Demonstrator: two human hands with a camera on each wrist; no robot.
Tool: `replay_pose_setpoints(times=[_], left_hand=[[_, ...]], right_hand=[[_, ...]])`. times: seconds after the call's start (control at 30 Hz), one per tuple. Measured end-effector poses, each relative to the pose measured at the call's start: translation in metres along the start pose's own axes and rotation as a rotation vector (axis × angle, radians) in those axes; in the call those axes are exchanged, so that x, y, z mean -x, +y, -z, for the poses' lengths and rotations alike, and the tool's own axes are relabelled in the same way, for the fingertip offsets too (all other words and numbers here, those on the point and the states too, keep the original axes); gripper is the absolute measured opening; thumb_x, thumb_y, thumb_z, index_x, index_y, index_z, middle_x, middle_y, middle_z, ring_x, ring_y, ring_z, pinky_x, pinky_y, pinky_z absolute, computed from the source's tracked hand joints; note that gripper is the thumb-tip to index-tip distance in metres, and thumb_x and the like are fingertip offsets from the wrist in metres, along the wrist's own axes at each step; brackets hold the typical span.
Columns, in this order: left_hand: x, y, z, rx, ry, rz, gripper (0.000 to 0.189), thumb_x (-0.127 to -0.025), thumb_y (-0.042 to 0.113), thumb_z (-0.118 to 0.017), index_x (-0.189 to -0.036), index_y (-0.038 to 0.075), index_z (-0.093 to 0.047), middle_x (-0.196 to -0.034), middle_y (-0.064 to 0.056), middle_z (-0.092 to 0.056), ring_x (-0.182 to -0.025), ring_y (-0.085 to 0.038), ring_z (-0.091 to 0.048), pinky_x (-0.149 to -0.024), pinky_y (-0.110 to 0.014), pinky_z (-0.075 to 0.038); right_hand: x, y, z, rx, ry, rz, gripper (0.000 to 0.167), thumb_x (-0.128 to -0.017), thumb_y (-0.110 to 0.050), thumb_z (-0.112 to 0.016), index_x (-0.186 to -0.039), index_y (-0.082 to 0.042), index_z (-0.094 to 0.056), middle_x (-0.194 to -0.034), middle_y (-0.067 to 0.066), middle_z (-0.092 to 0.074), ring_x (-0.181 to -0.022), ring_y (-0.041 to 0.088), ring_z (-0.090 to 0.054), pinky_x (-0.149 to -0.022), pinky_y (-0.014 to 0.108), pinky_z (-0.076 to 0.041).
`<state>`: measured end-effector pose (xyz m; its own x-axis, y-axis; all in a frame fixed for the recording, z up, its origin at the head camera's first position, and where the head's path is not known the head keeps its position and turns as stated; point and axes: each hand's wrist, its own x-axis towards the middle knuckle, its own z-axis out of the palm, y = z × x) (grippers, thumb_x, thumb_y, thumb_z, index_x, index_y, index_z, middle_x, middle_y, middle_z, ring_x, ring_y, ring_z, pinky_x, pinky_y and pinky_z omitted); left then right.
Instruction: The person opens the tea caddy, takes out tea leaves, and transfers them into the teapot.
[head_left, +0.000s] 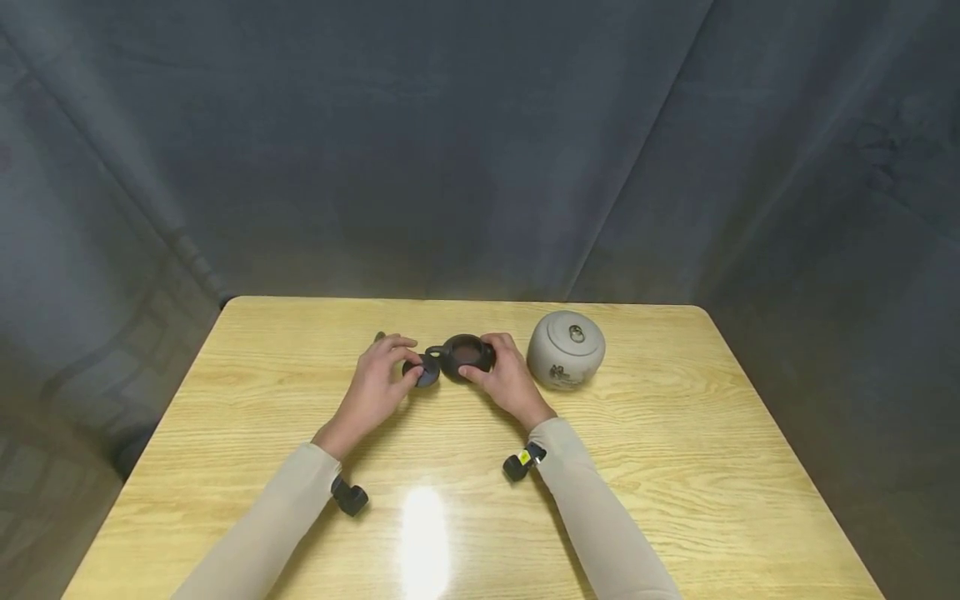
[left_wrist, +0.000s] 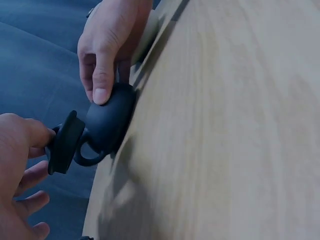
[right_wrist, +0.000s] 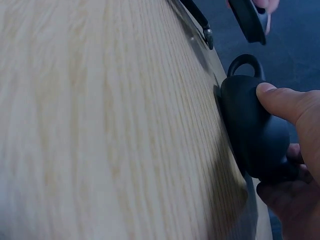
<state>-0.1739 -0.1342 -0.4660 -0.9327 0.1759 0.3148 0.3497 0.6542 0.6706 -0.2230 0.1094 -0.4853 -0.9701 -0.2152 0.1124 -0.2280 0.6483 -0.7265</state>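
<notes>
A dark teapot [head_left: 450, 362] stands uncovered on the table, its inside showing from above and its loop handle [right_wrist: 244, 60] pointing left. My right hand [head_left: 512, 382] grips the pot's body on the spout side, with the thumb on the near wall and fingers round the far side. Just left of the handle, my left hand [head_left: 375, 377] pinches the round dark lid [left_wrist: 66, 144] by its knob between thumb and finger. The lid is tipped on edge, apart from the pot's opening; the other left fingers are spread.
A pale grey lidded jar [head_left: 547, 357] with a metal ring on top stands right of the right hand. Beyond the left hand lies a thin dark rod [right_wrist: 195, 12] with a rounded tip. A grey curtain [head_left: 450, 167] hangs behind the wooden table [head_left: 645, 467].
</notes>
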Motion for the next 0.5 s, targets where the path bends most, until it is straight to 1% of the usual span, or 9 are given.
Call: replay_pose_setpoints(times=[0.2, 0.33, 0.5], left_hand=[[0.010, -0.005, -0.004, -0.038, -0.019, -0.016, 0.007, -0.096, 0.014, -0.079, -0.101, 0.010, -0.076, -0.138, -0.015, -0.069, -0.144, -0.045, -0.053, -0.124, -0.070, -0.034], [0.014, -0.008, -0.009, -0.065, -0.037, -0.028, 0.007, -0.096, 0.015, -0.079, -0.101, 0.011, -0.076, -0.137, -0.015, -0.069, -0.144, -0.045, -0.053, -0.123, -0.071, -0.033], [0.017, -0.011, -0.012, -0.097, -0.061, -0.029, 0.009, -0.095, 0.016, -0.081, -0.101, 0.010, -0.077, -0.137, -0.015, -0.068, -0.140, -0.044, -0.056, -0.120, -0.071, -0.036]], right_hand=[[0.000, 0.001, 0.000, 0.001, 0.013, 0.005, 0.071, -0.090, -0.034, -0.087, -0.144, 0.002, -0.058, -0.144, 0.017, -0.058, -0.137, 0.035, -0.060, -0.122, 0.047, -0.046], [-0.001, 0.002, -0.001, 0.006, 0.016, 0.004, 0.071, -0.091, -0.034, -0.087, -0.143, 0.002, -0.058, -0.144, 0.017, -0.058, -0.136, 0.034, -0.060, -0.122, 0.047, -0.046], [-0.002, 0.001, -0.002, 0.010, 0.010, -0.003, 0.071, -0.091, -0.035, -0.086, -0.145, 0.001, -0.057, -0.145, 0.016, -0.058, -0.137, 0.034, -0.060, -0.122, 0.047, -0.046]])
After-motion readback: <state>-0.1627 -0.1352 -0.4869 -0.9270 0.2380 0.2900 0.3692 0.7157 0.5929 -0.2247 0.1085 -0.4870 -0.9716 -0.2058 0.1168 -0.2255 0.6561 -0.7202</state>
